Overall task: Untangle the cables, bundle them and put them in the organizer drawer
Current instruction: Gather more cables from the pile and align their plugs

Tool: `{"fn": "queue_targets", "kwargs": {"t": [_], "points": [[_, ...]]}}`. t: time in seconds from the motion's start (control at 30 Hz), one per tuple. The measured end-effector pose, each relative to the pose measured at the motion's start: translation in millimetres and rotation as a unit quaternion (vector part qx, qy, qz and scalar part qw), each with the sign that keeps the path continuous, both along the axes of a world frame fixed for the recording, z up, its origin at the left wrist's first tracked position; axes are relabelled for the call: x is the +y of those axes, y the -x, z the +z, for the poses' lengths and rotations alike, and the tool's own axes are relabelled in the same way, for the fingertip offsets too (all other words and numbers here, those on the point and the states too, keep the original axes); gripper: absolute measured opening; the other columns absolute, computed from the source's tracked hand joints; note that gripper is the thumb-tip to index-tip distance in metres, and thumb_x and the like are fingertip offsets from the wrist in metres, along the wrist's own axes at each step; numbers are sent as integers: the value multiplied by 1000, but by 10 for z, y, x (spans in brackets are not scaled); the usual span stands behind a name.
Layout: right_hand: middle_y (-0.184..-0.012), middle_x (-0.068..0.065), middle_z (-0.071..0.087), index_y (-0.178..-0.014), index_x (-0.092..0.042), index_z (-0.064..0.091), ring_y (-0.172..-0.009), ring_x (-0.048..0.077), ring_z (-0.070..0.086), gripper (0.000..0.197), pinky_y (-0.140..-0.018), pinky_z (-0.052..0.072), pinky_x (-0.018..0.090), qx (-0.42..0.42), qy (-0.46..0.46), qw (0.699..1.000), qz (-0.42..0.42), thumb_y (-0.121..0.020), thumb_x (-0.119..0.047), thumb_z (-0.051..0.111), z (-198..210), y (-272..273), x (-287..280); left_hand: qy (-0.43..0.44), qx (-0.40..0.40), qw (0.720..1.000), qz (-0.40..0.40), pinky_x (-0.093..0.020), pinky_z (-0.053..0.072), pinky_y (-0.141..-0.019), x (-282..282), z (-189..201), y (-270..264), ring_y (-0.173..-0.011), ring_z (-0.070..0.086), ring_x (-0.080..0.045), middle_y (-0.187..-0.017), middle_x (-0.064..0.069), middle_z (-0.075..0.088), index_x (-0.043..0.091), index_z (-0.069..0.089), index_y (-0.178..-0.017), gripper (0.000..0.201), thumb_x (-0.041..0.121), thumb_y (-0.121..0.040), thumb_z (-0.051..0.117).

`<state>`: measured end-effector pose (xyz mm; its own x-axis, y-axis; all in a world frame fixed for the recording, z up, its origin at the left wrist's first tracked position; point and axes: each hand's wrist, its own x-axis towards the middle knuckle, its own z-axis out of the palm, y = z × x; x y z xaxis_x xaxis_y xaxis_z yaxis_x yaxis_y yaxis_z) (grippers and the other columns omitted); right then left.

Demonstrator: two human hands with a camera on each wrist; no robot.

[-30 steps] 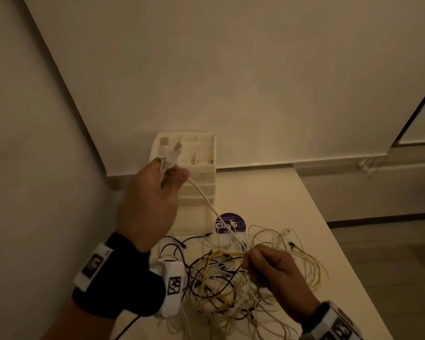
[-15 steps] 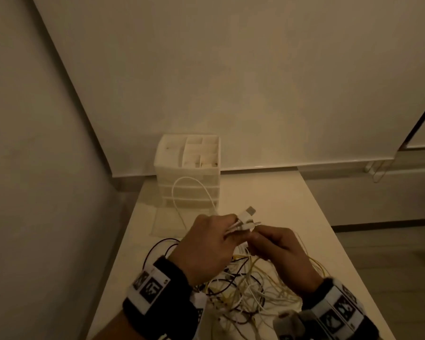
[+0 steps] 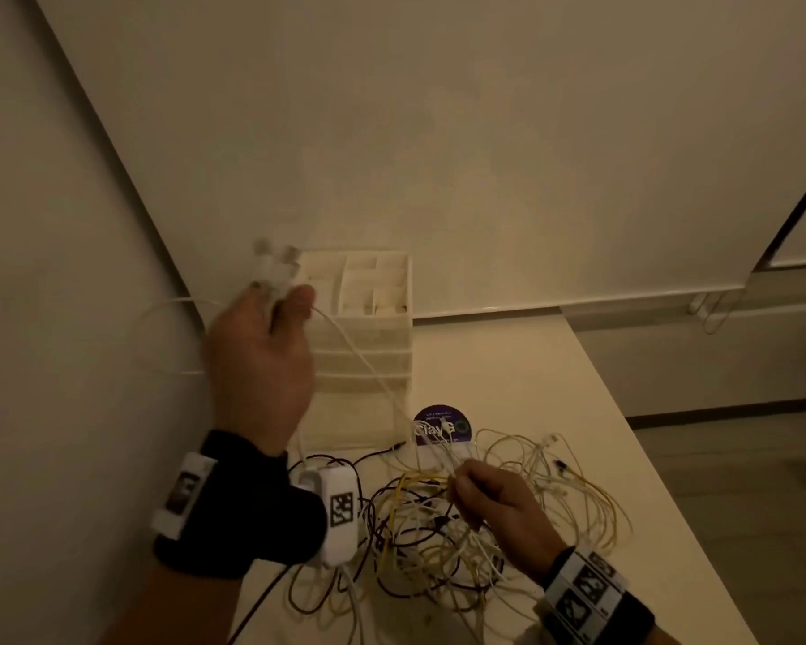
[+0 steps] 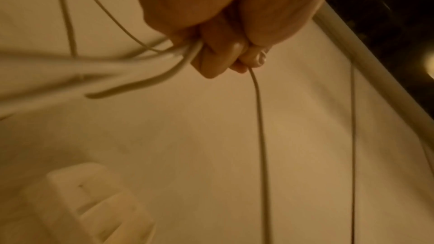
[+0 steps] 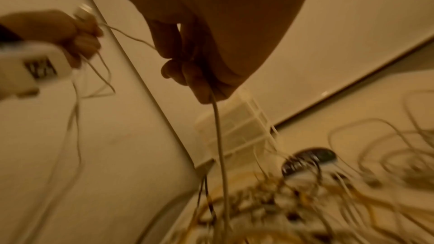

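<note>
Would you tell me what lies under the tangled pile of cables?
The pale tabletop lies under the tangled cable pile, and strands cross the round purple sticker's near edge. Anything beneath the dense middle is hidden.

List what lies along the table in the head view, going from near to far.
Tangled cables with the right hand in them → purple round sticker → white drawer organizer against the wall.
</note>
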<state>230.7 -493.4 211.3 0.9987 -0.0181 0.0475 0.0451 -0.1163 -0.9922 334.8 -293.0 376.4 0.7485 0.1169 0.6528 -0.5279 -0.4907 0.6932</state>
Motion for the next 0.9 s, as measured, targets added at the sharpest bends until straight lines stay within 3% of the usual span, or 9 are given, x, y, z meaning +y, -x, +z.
{"fn": "queue_targets", "kwargs": {"t": [0.1,0.23,0.37,0.43,0.53,0.63,0.77,0.83,0.9], "points": [[-55,-6,50,-73,-13,61,-53,10,45,26,-56,40,26,29,43,998,-38,-91,-28,49,-202,18,40,-11,54,998,-19,-21,34,-54,23,3,-14,-55,49,-9,-63,10,56,10,63,-80,21,26,-93,59],[-51,-9,49,-73,-10,62,-50,5,43,27,-54,39,22,2,60,995,-76,-96,-12,50,-15,9,49,-60,68,995,-50,-4,35,-52,-67,-59,160,-56,52,5,-62,16,57,19,66,-98,10,26,-91,63],[-55,-8,51,-75,-13,65,-51,3,45,26,-54,38,15,-78,83,993,-39,-97,-13,51,525,-44,45,-168,168,937,-254,-13,36,-51,-319,-264,363,-51,51,0,-57,15,59,27,65,-76,11,28,-87,68],[-55,-5,51,-78,-13,67,-51,5,45,25,-54,38,18,-101,75,992,-19,-98,-12,51,744,-78,8,-194,163,922,-292,-20,38,-53,-406,-410,392,-55,53,-4,-58,11,58,23,62,-74,16,26,-90,65],[-62,2,57,-93,-13,70,-57,13,50,21,-58,44,27,-121,23,992,1,-98,-13,50,847,-105,-7,-152,122,945,-262,-7,36,-52,-459,-439,344,-58,56,5,-61,17,58,12,65,-88,4,13,-91,62],[-65,4,57,-95,-12,67,-59,18,51,23,-61,46,28,-101,6,995,4,-100,-18,46,604,-93,91,-84,47,977,-190,-20,52,-62,-418,-255,194,-72,64,-1,-88,10,70,16,67,-106,16,15,-91,60],[-62,-1,50,-78,-24,59,-57,9,45,31,-58,41,26,-59,63,996,-15,-97,-39,39,49,-81,147,-37,-47,994,-96,-5,37,-56,-237,43,60,-60,52,11,-69,21,56,21,61,-90,4,18,-92,60],[-62,-5,50,-74,-24,57,-57,5,44,38,-58,39,24,-40,108,993,-25,-94,-49,37,-153,-116,181,27,-30,997,-69,-20,43,-56,-96,4,6,-55,51,1,-62,18,55,25,62,-83,11,31,-92,59],[-62,-9,52,-73,-24,57,-56,4,46,39,-59,40,24,-9,132,991,-4,-96,-49,37,-316,-141,273,138,8,988,-68,-33,38,-47,21,-60,-34,-44,40,-20,-51,11,48,26,60,-77,20,42,-90,56]]}}
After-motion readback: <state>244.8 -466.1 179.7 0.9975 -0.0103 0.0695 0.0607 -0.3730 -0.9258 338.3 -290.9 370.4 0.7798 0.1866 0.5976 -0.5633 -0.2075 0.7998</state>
